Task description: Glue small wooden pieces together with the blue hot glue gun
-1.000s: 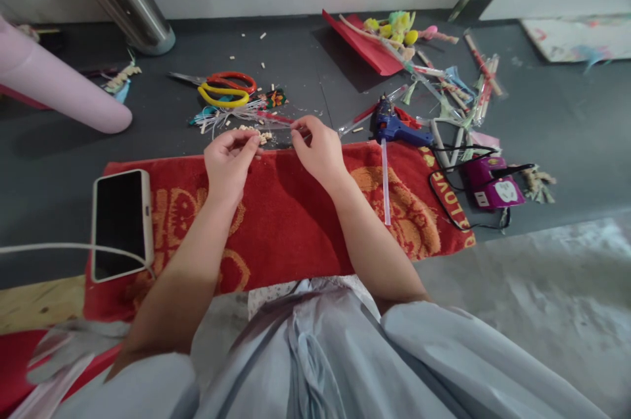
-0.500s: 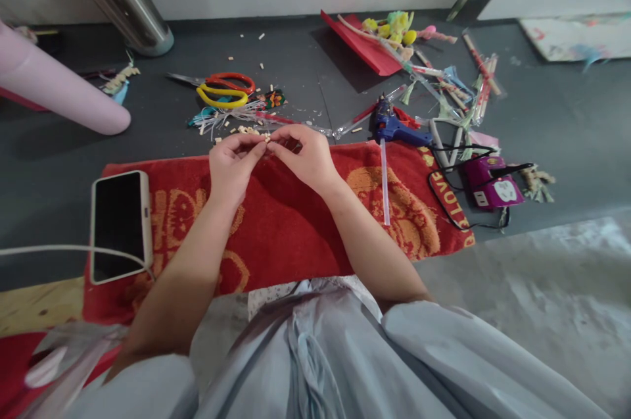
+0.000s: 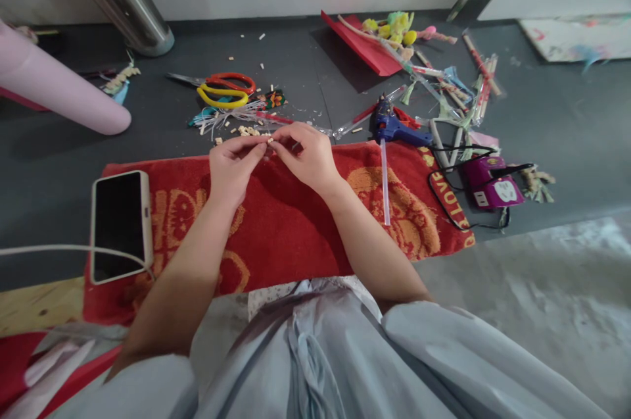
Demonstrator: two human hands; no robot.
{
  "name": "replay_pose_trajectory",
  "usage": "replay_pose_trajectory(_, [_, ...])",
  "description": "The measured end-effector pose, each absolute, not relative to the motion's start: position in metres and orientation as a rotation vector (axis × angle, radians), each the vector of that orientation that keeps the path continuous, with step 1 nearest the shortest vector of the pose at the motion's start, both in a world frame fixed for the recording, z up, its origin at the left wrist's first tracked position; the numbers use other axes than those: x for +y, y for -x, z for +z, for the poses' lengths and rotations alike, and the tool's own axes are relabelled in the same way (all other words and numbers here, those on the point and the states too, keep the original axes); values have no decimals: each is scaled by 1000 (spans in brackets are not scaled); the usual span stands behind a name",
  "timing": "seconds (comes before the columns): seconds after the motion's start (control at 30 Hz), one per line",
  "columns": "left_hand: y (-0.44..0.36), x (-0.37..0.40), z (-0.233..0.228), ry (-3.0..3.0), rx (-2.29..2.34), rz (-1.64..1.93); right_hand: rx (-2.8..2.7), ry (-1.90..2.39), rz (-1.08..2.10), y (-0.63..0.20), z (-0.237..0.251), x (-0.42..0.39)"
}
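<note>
My left hand (image 3: 234,166) and my right hand (image 3: 306,154) meet above the far edge of a red towel (image 3: 296,228), both with fingers pinched. Between the fingertips shows a tiny cream-coloured piece (image 3: 270,140); its exact shape is too small to make out, and both hands seem to touch it. Just beyond my left fingers lies a loose heap of similar cream pieces (image 3: 249,131). Behind the heap are a bundle of white and teal strands (image 3: 217,118) and scissors (image 3: 224,91) with red and yellow handles.
A phone (image 3: 121,225) with a white cable lies on the towel's left. To the right sit a blue glue gun (image 3: 399,129) with a clear glue stick (image 3: 384,182) and a purple box (image 3: 493,183). Red paper (image 3: 365,44) and wrapped sticks lie behind. A pink cylinder (image 3: 59,80) juts in left.
My right fingers have shifted up slightly and parted a little from the left fingertips. More of the cream heap shows behind the hands. The other things stay put.
</note>
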State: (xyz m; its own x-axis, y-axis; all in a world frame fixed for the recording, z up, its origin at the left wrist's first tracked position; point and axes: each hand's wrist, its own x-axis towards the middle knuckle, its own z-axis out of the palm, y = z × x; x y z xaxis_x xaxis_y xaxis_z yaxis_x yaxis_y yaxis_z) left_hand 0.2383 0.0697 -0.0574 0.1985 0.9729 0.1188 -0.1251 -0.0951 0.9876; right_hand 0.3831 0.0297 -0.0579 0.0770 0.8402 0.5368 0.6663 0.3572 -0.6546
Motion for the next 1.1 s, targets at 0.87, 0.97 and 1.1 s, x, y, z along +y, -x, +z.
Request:
replay_pose_trajectory(0.87, [-239, 74, -51, -1020, 953, 969, -1785, 1907, 300, -387, -19, 18])
replay_pose_trajectory(0.97, [-238, 75, -52, -1007, 931, 972, -1935, 2102, 197, -386, 8, 4])
replay_pose_trajectory(1.1, [-237, 75, -51, -1015, 937, 971, -1911, 2303, 97, -405, 35, -11])
